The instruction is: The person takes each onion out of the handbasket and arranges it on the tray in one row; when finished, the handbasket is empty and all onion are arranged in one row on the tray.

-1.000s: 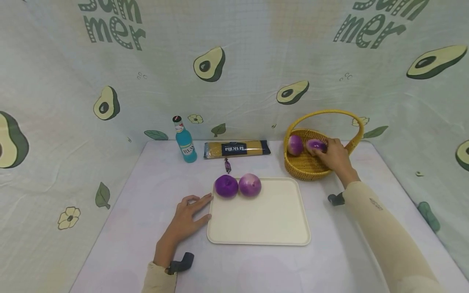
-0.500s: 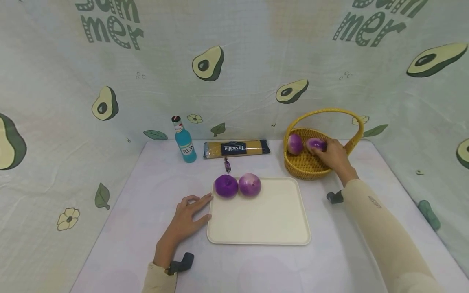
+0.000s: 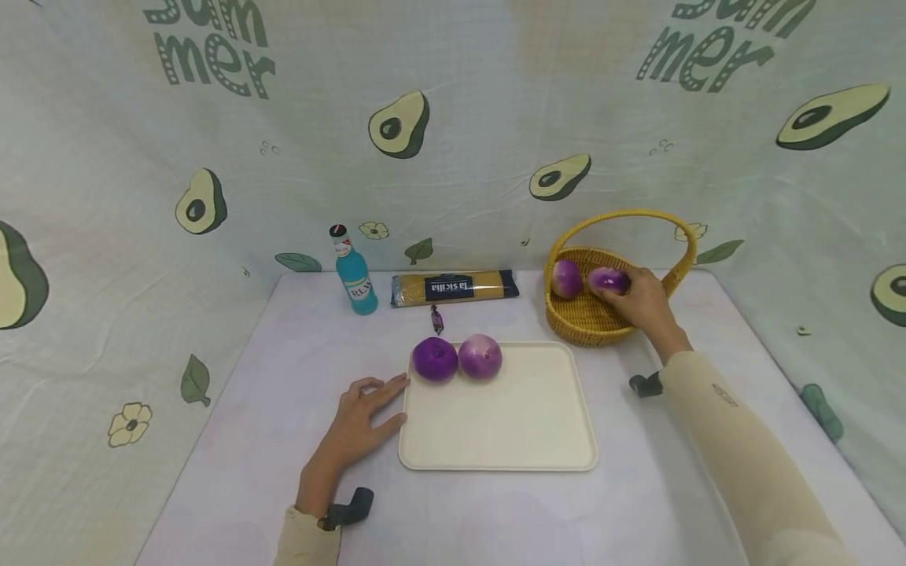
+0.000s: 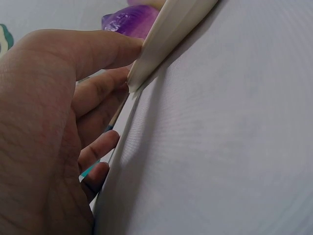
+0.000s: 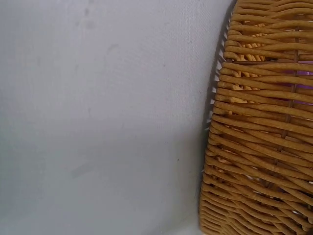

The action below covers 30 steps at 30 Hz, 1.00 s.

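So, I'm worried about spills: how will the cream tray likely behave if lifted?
The cream tray probably stays stiff, given its flat, rimmed shape. It may tip toward its far left, where the darker purple vegetable and paler purple vegetable sit; both look round enough to roll.

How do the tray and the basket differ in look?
The tray is cream, flat and rectangular; the basket is yellow-brown, woven and rounded. The basket has an arched handle; the tray has none. Both stand on the white tabletop and hold purple onion-like things.
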Motion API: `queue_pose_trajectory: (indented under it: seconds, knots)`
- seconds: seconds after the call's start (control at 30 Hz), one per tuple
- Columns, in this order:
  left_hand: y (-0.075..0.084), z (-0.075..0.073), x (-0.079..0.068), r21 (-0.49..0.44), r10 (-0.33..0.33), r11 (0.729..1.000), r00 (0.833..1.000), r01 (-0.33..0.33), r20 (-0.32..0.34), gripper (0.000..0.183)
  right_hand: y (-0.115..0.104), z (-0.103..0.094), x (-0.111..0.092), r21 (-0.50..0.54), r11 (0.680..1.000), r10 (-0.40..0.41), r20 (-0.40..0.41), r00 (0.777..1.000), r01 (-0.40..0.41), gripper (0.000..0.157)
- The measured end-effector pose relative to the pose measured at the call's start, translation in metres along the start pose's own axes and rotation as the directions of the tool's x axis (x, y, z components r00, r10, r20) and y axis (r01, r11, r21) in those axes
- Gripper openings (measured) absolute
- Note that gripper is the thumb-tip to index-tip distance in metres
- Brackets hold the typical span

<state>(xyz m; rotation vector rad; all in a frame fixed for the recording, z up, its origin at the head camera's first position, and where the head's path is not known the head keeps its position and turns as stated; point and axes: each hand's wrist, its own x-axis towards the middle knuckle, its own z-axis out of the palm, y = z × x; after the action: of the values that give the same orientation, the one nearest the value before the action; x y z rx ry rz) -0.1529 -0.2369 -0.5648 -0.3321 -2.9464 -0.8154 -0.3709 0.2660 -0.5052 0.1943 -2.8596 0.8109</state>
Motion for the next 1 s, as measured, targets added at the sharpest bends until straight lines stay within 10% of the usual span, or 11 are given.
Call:
queue_pose_trajectory:
  seconds: [1.0]
  knots:
    - [-0.005, 0.003, -0.002, -0.008, 0.013, 1.0, 1.0, -0.013, -0.007, 0.059, -0.015, -0.01, -0.029, 0.026, 1.0, -0.003, -0.059, 0.998, 0.004, 0.072]
